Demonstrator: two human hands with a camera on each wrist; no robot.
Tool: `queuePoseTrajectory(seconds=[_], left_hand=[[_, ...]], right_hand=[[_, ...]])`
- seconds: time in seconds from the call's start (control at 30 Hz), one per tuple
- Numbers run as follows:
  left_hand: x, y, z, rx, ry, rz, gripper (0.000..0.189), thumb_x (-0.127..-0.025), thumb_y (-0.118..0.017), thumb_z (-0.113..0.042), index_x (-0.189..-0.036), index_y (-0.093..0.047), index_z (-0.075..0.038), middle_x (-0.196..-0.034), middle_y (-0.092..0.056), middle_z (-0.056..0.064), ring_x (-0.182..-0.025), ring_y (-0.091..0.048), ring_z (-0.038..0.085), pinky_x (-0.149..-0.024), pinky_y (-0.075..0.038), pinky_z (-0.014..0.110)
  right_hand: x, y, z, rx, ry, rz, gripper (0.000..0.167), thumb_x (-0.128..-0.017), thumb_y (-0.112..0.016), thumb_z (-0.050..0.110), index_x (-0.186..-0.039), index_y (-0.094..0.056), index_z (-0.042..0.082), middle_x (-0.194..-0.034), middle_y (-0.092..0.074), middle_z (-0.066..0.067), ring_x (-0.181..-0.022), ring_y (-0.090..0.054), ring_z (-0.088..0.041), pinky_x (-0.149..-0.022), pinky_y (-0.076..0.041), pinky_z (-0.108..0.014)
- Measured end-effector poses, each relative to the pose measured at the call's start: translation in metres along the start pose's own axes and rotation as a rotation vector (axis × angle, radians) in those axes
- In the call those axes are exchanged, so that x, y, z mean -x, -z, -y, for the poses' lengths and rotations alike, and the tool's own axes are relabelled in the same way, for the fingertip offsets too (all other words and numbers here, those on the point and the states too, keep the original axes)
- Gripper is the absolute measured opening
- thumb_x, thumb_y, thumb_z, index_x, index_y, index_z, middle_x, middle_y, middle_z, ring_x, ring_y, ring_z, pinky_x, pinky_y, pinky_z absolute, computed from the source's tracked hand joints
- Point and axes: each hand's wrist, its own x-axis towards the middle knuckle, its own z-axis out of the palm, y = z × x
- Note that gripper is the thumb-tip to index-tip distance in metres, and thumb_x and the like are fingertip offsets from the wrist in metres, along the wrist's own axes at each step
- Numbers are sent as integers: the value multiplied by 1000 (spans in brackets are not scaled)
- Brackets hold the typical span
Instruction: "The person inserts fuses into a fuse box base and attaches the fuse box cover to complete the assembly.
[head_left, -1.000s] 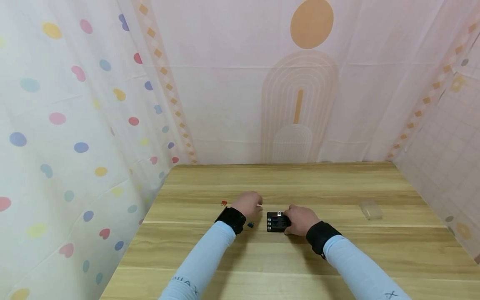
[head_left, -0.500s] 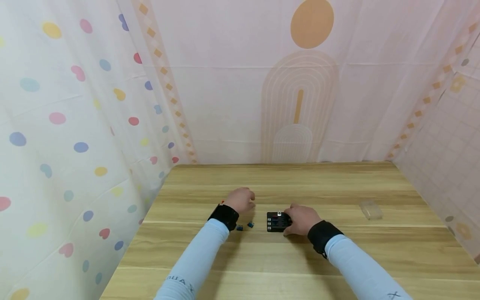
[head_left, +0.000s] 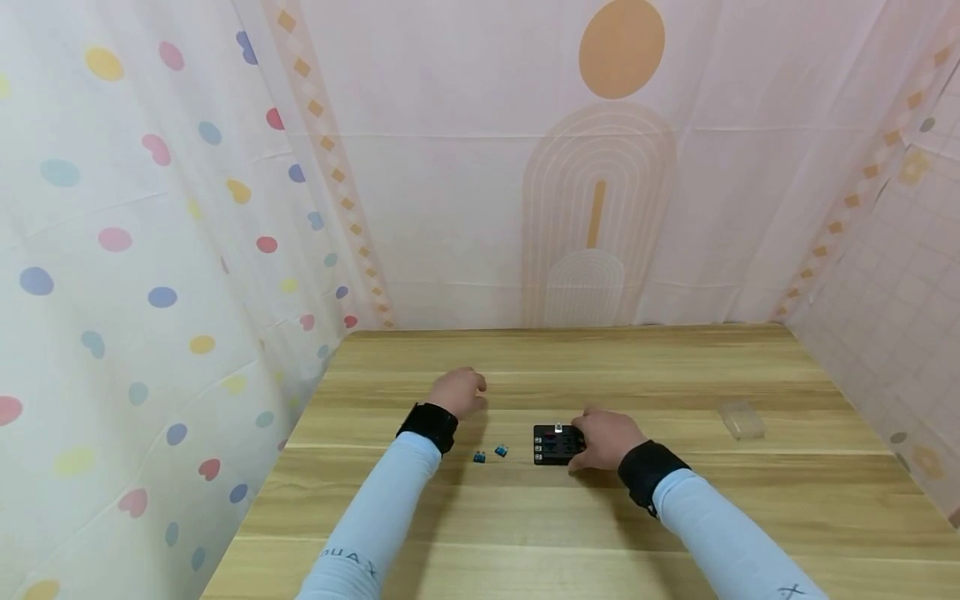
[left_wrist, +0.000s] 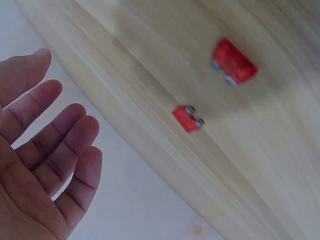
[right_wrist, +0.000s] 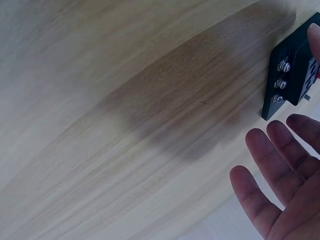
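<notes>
My right hand (head_left: pixel 609 438) grips the right end of a black fuse block (head_left: pixel 552 447) on the table. In the right wrist view, metal screw terminals line the edge of the block, and a bit of red shows at its far side. My left hand (head_left: pixel 459 392) is over the table to the left of the block, its fingers loosely bent and holding nothing. In the left wrist view two red blade fuses, one nearer (left_wrist: pixel 234 62) and one farther (left_wrist: pixel 187 119), lie apart from the fingers. They are hidden in the head view.
Two blue blade fuses, one on the left (head_left: pixel 479 457) and one on the right (head_left: pixel 501 450), lie between my left forearm and the fuse block. A clear plastic cover (head_left: pixel 742 420) rests at the right of the wooden table (head_left: pixel 570 525). Patterned curtains hang behind.
My left hand has moved left and away from the fuse block, uncovering a second blue fuse and covering the red one. My right hand stays at the block.
</notes>
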Motion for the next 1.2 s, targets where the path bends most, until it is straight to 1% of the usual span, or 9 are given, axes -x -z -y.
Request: queuePoseTrajectory(seconds=[0.13,0.33,0.5,0.73,0.9,1.0,1.2], left_hand=[[1,1,9,10,39,-17,25,-90,-74,-20,-110,-74,-6,-112,-70,9,-104,-65,26,-87,-53,40],[3,2,20,19,100,-21,23,-91,-73,-20,-110,-73,-6,-114,-68,11,-104,-65,27,-86,-53,41],[5,0,28,16,122,-30,21,-90,-73,-18,-106,-74,-4,-109,-70,11,-101,-66,29,-85,-53,42],[4,-8,41,36,135,-23,20,-90,-72,-15,-107,-74,-3,-111,-70,12,-102,-66,28,-87,-53,43],[7,-10,41,36,146,-13,19,-91,-72,-13,-106,-75,-3,-110,-71,13,-100,-67,28,-85,-53,43],[8,-13,40,33,151,-8,18,-91,-71,-13,-106,-74,-3,-109,-71,13,-101,-66,29,-87,-53,43],[8,-20,42,64,145,0,17,-91,-71,-10,-106,-74,-2,-108,-70,14,-104,-64,30,-91,-51,43]], right_hand=[[1,1,0,7,-4,6,64,-68,-88,48,-114,-70,7,-96,-61,-4,-77,-54,-16,-74,-51,-39],[2,2,0,2,-10,2,63,-69,-87,47,-113,-70,7,-95,-61,-3,-76,-53,-16,-74,-51,-38],[4,3,0,-1,-11,-2,61,-69,-87,47,-112,-71,7,-94,-61,-3,-75,-52,-15,-70,-51,-37],[4,2,0,-12,-20,2,61,-69,-87,49,-112,-71,9,-93,-59,-1,-74,-51,-15,-70,-50,-36],[3,1,-1,-26,-19,-3,60,-68,-87,49,-110,-71,9,-92,-58,-1,-74,-51,-15,-69,-49,-37],[3,0,-2,-29,-17,-7,60,-68,-87,49,-110,-71,9,-93,-59,-1,-74,-51,-15,-70,-50,-37],[4,1,-2,-32,-22,0,61,-69,-87,49,-111,-71,9,-92,-59,-1,-74,-51,-15,-71,-50,-37]])
